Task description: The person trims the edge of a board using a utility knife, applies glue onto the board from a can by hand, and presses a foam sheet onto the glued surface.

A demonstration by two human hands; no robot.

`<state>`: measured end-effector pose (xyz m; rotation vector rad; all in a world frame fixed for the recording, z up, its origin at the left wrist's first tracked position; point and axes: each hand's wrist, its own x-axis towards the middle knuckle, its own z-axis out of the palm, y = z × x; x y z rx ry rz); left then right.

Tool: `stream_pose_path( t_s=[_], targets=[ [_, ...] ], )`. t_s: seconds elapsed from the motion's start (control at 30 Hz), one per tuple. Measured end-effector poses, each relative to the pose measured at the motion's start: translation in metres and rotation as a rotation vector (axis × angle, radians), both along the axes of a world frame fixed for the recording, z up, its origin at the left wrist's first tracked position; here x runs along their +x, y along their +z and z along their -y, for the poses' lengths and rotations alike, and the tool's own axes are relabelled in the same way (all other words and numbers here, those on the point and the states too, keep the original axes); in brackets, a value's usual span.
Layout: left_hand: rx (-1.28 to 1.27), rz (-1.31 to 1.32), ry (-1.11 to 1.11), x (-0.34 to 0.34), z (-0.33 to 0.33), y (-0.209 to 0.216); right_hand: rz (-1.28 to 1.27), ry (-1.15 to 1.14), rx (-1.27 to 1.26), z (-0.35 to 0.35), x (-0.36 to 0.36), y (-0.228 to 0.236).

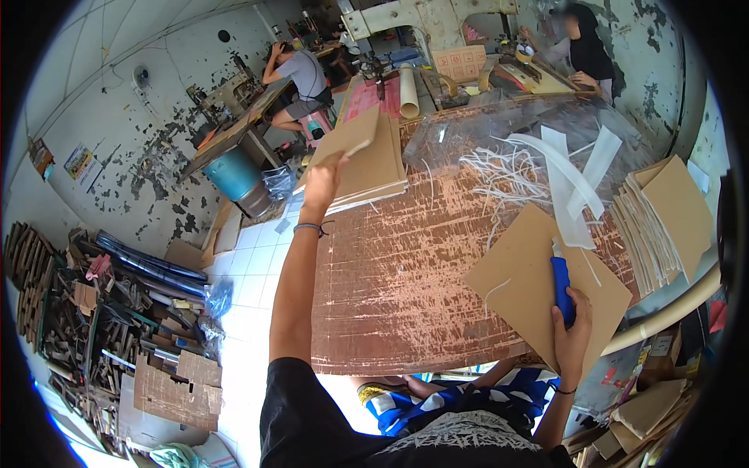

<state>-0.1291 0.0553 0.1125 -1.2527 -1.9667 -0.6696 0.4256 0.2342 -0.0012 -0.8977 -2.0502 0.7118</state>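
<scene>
Left hand (324,183): arm stretched forward to the far left of the table; fingers pinched on the near edge of a loose board, with little gap between them.
Loose board (343,139): brown, flat, rectangular; above the board pile, near edge in the left hand; whether any part of it rests on the pile cannot be told.
Board pile (384,168): larger brown sheets with pale edges, stacked at the table's far left corner.
Right hand (572,331): at the near right of the table; fingers curled around a cutter handle.
Cutter (561,288): blue handle, pale narrow tip pointing away from the person; over the square board; contact of tip with board cannot be told.
Square board (519,269): brown, one sheet, lying cornerwise under the cutter, near the table's right edge.
Table (390,288): reddish-brown top, surface heavily scuffed.
Trimmings (507,175): thin white strands in a tangled heap, beyond the square board.
White strips (555,156): broad, crossing one another, just right of the trimmings.
Clear plastic (449,140): crumpled sheeting along the table's far side.
Right-hand stack (663,222): brown boards with pale edges, leaning together at the right.
Drum (234,173): blue, on the floor beyond the table's left side.
Other people: one seated (300,78) at far left, one in dark clothing (591,54) at far right.
</scene>
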Motion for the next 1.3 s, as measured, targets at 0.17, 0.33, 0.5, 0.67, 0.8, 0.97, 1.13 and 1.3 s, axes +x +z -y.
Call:
stream_pose_path(
  t_s=[0.17, 0.33, 0.5, 0.67, 0.8, 0.97, 1.13, 1.3],
  targets=[
    [0.489, -0.137, 0.274, -0.028, 0.042, 0.079, -0.004, 0.034, 0.02, 0.0, 0.001, -0.006],
    [0.832, 0.14, 0.36, -0.01, 0.101, 0.152, 0.021, -0.007, -0.009, -0.002, 0.009, -0.013],
    [1.136, 0.56, -0.171, 0.037, 0.16, 0.14, 0.042, -0.025, -0.064, 0.0, 0.009, -0.01],
    [1.065, 0.921, -0.344, 0.109, 0.191, 0.082, -0.058, -0.035, 0.007, 0.008, 0.007, 0.017],
    [0.962, 1.194, -0.273, 0.165, 0.198, 0.026, -0.232, 0.146, -0.272, 0.035, -0.031, 0.059],
    [0.991, 1.337, -0.263, 0.204, 0.205, -0.03, -0.395, 0.562, -0.53, 0.04, -0.114, 0.043],
    [0.941, 1.423, -0.288, 0.21, 0.202, -0.041, -0.375, 0.607, -0.642, 0.023, -0.13, 0.04],
    [0.887, 1.409, -0.211, 0.201, 0.195, -0.06, -0.346, 0.596, -0.566, 0.014, -0.133, 0.021]
  ],
)
